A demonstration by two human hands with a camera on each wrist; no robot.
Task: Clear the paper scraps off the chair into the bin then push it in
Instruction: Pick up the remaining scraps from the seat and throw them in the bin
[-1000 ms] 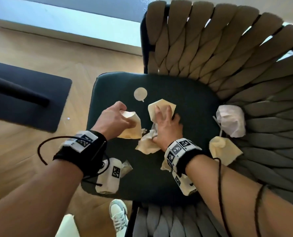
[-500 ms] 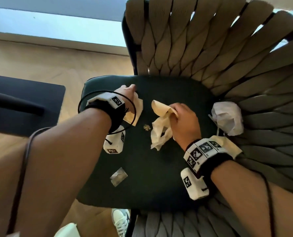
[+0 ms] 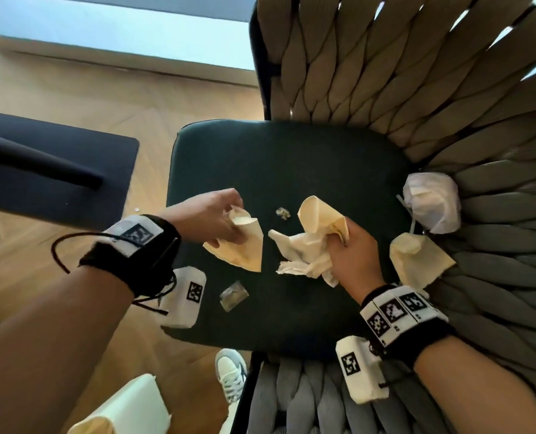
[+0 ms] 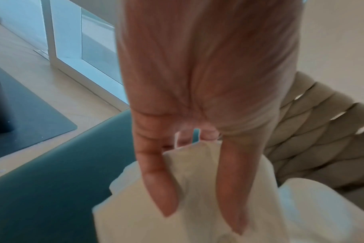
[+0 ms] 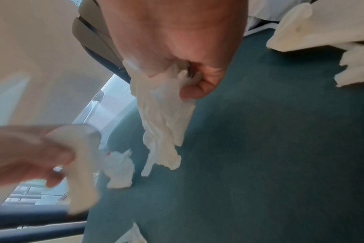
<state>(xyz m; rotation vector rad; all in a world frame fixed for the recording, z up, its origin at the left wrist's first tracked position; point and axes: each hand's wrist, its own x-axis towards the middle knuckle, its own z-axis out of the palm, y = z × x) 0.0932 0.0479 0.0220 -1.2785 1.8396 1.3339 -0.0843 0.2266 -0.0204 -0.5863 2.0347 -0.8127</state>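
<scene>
Left hand point(image 3: 208, 219) pinches a cream paper point(image 3: 240, 249); right hand point(image 3: 351, 255) clutches crumpled scraps point(image 3: 304, 245). Loose ends dangling at seven o'clock may slip out en route.

left hand point(image 4: 199, 92) gripping cream paper scrap point(image 4: 189, 205), green seat point(image 4: 52, 189)

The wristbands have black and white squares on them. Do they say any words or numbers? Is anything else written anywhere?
No words or numbers can be read.
Left wristband: a square code pattern, no letters.
Right wristband: square code patterns; the tiny marks beside them are too small to read.
Paper scraps: no print shows.
</scene>
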